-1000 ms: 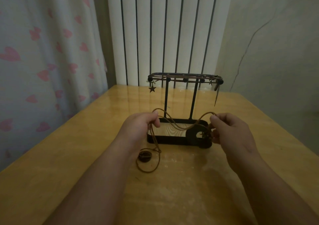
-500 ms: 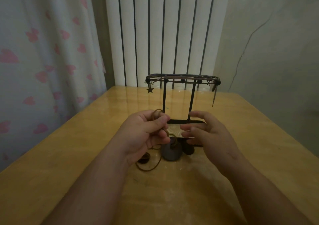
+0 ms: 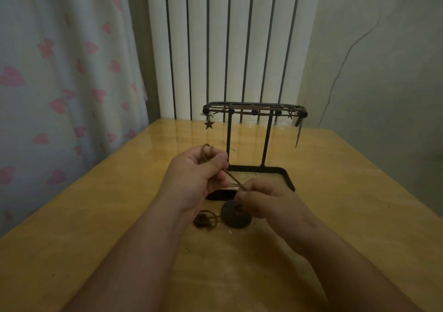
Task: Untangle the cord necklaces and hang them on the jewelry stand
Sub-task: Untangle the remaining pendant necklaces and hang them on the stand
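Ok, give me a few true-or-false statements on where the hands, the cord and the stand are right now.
1. The left hand and the right hand both hold the brown cord. True.
2. The round dark pendant hangs from the jewelry stand. False: it is down at the table, just under the right hand.
3. A star charm hangs from the stand's left end. True.
4. The stand lies tipped over. False: it stands upright.
5. The smaller dark pendant sits in the stand's base tray. False: it lies on the table beside the round pendant.
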`<act>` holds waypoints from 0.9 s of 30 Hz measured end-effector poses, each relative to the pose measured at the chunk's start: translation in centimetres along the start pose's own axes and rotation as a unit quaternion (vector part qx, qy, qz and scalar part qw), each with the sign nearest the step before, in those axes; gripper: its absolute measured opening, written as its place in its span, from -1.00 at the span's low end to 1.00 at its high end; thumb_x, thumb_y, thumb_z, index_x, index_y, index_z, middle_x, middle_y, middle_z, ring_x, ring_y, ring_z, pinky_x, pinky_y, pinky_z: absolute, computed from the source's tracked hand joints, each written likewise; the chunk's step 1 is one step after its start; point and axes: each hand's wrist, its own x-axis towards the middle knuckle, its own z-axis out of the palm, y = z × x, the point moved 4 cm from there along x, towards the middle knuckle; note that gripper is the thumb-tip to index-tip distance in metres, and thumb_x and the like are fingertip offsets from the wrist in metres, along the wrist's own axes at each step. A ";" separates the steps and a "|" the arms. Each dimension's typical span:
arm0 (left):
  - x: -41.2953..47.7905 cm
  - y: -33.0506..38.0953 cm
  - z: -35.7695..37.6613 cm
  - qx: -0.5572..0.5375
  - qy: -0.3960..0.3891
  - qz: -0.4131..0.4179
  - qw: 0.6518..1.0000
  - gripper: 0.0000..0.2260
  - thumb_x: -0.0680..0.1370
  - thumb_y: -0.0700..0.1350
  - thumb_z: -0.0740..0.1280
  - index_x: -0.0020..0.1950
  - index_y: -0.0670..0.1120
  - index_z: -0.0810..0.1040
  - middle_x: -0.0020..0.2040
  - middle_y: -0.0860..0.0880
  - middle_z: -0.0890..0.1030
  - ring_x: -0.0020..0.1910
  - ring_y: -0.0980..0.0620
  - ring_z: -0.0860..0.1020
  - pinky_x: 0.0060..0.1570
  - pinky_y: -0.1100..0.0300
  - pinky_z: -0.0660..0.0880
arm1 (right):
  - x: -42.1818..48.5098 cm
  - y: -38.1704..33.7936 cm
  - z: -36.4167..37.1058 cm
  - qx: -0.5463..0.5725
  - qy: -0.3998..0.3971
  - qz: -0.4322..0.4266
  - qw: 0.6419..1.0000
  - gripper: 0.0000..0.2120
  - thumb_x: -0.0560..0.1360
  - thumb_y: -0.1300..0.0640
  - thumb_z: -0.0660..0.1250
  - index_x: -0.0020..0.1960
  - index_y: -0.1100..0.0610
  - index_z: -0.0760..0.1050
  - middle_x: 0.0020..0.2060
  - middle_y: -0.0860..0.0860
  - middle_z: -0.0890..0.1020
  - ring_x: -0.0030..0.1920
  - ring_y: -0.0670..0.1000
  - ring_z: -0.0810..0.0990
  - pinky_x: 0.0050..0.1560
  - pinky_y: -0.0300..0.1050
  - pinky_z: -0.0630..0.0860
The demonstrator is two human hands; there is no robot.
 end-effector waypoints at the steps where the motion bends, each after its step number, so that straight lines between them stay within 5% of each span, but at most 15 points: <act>1: 0.1 0.0 -0.3 -0.011 0.029 0.005 1.000 -0.94 0.55 -0.24 0.35 -0.08 -0.14 0.61 -0.27 -0.04 0.61 -0.36 0.11 0.56 -0.33 0.23 0.56 | 0.0 -0.1 -0.5 0.017 0.007 0.004 1.000 -0.81 0.54 0.09 0.30 -0.21 -0.01 0.61 -0.28 -0.07 0.62 -0.22 -0.07 0.57 -0.09 -0.11 0.48; 6: 0.4 0.0 -1.5 -0.058 0.140 0.033 0.988 -0.95 0.56 -0.22 0.35 -0.05 -0.14 0.61 -0.22 -0.04 0.60 -0.32 0.11 0.57 -0.23 0.20 0.59 | -0.4 -0.5 -2.7 0.040 0.050 0.002 0.998 -0.75 0.53 0.22 0.27 -0.25 0.06 0.64 -0.30 -0.03 0.63 -0.20 0.00 0.56 0.01 0.09 0.50; 11: 0.4 0.4 -2.0 -0.065 0.181 0.068 0.979 -0.92 0.57 -0.23 0.34 -0.10 -0.12 0.59 -0.27 -0.03 0.59 -0.38 0.14 0.58 -0.20 0.16 0.60 | -0.6 -0.7 -3.3 0.037 0.067 0.029 0.997 -0.82 0.50 0.34 0.24 -0.20 0.18 0.56 -0.09 0.24 0.63 -0.04 0.20 0.60 0.09 0.22 0.53; 15: 0.6 0.4 -2.6 -0.088 0.207 0.067 0.972 -0.91 0.58 -0.22 0.35 -0.13 -0.12 0.58 -0.31 -0.01 0.58 -0.38 0.14 0.56 -0.23 0.19 0.60 | -0.3 0.1 -4.1 0.031 0.116 0.073 0.990 -0.85 0.58 0.24 0.24 -0.03 0.10 0.58 -0.22 0.08 0.67 -0.27 0.00 0.64 -0.12 0.01 0.63; 21: 0.8 0.1 -2.7 -0.059 0.211 0.069 0.973 -0.92 0.58 -0.22 0.35 -0.12 -0.12 0.59 -0.31 -0.02 0.58 -0.37 0.14 0.56 -0.22 0.18 0.59 | 0.1 1.6 -5.0 -0.134 0.166 0.121 0.969 -0.95 0.53 0.14 0.37 -0.04 0.01 0.56 -0.14 -0.02 0.63 -0.12 -0.03 0.59 -0.07 -0.02 0.60; 27: 0.9 -0.8 -2.1 0.082 0.153 -0.010 0.985 -0.91 0.60 -0.16 0.35 -0.04 -0.14 0.62 -0.25 -0.06 0.61 -0.32 0.08 0.61 -0.12 0.06 0.65 | 0.4 2.1 -5.0 -0.194 0.171 0.153 0.954 -0.88 0.61 0.05 0.24 0.02 0.02 0.55 -0.23 -0.04 0.64 -0.19 -0.05 0.61 -0.09 -0.01 0.62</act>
